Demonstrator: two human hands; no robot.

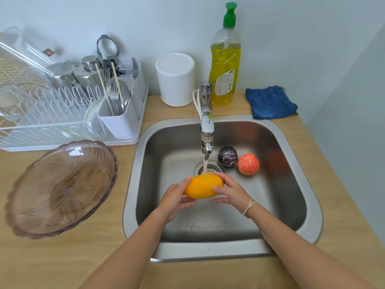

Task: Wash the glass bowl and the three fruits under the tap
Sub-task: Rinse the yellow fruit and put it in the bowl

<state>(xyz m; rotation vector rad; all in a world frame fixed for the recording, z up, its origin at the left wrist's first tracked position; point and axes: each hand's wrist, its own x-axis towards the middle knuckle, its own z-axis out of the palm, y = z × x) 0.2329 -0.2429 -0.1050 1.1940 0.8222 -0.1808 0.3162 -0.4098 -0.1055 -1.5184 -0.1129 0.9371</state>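
Over the sink [239, 250] I've got both hands, left hand [176, 200] and right hand [230, 191], cupping the yellow fruit [202, 186] under the tap [206, 132] so water hits its top.

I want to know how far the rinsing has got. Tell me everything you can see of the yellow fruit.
The yellow fruit is smooth, oval and orange-yellow, lying lengthwise over the sink, just in front of the drain. The tap's stream lands on its top. The left hand grips one end; the right hand curls round the other.

Tap [206, 130] overhangs the sink [291, 205] middle; two fruits right of drain; front basin open
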